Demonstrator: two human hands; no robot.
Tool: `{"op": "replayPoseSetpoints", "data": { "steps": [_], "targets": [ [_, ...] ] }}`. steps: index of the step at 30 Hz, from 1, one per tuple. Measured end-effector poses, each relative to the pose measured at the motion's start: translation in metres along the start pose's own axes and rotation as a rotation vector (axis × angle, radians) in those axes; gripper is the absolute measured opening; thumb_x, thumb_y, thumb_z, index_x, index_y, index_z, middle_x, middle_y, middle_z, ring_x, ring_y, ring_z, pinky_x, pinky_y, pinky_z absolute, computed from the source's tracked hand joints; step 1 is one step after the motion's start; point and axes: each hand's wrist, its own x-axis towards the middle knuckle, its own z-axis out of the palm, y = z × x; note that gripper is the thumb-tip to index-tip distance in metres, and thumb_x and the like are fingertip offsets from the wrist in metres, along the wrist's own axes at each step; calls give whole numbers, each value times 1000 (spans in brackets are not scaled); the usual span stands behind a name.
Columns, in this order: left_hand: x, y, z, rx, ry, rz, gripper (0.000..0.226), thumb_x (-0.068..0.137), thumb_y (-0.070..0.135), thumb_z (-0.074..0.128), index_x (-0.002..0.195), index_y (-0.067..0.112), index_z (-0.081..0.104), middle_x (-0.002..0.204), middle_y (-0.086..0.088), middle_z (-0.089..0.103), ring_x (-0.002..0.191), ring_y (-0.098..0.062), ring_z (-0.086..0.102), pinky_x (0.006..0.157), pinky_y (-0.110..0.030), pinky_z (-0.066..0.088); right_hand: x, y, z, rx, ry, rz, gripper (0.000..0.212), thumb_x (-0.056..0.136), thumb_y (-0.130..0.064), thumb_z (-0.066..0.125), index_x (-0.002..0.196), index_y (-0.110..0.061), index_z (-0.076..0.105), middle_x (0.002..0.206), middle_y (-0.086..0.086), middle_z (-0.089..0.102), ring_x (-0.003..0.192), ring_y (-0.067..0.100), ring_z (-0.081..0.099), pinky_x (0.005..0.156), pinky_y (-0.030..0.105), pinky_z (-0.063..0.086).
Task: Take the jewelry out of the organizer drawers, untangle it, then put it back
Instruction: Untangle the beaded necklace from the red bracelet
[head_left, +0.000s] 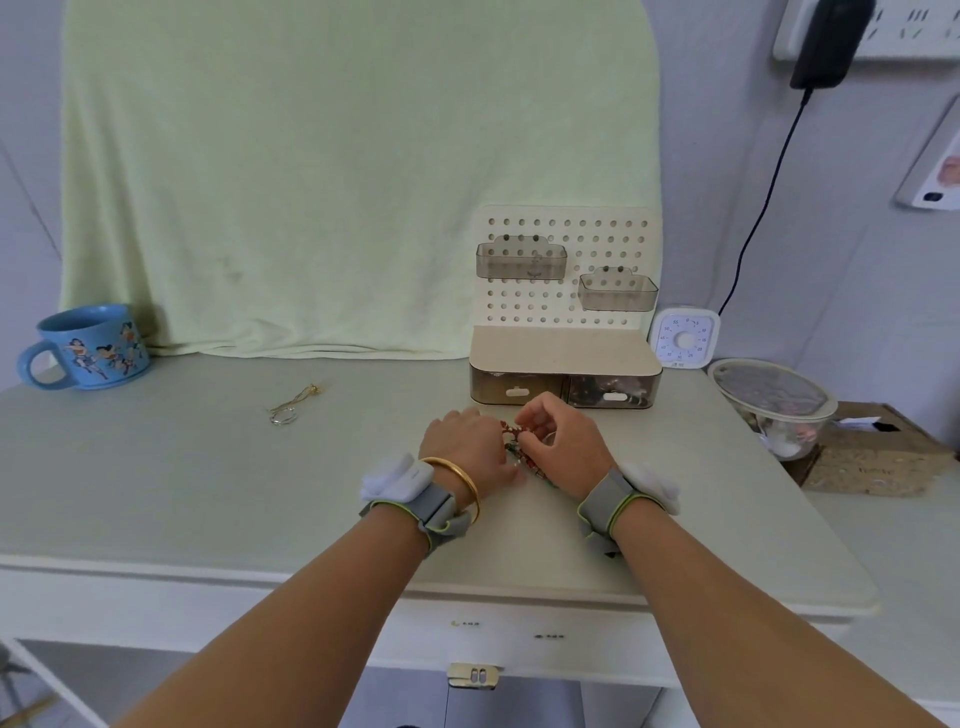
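A tangle of red and green beaded jewelry lies between my two hands on the table, just in front of the organizer. My left hand pinches its left side; my right hand pinches its upper right part with curled fingers. The cream organizer has a pegboard back and two smoky drawers, both pushed in. The left drawer looks empty; the right drawer holds dark jewelry. A thin gold chain with a ring lies apart at the table's left middle.
A blue cartoon mug stands at the far left. A white timer sits right of the organizer, then a covered glass bowl and a cork box. A pale green towel hangs behind. The table's front edge is near.
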Motion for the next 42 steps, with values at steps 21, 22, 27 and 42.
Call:
{"op": "replayPoseSetpoints", "data": {
  "steps": [21,22,27,42],
  "targets": [
    [11,-11,8,-1038,259,-134,15,94,27,57,87,14,61,64,2,56,56,-10,46,60,-25,43,8,7,-9,352,56,34,31,100,-16,46,74,-12,60,61,-3,56,56,3,48,62,14,42],
    [11,-12,10,-1052,273,-154,17,93,27,57,86,13,63,63,3,54,56,-11,46,60,-26,43,8,8,-9,379,76,57,30,101,-17,45,75,-12,59,59,-2,52,52,2,44,58,14,39],
    [12,-23,16,-1282,277,-298,22,96,19,52,86,10,69,58,1,47,51,-12,39,53,-23,37,11,16,-7,461,136,129,33,103,-17,40,77,-15,60,57,-3,38,53,9,32,53,24,28],
    [19,-26,18,-1472,292,-427,20,96,8,43,92,8,63,58,0,42,48,-12,33,45,-20,32,11,13,-9,492,148,130,43,105,-24,34,64,-15,40,53,-3,34,53,16,27,53,33,26]
  ]
}}
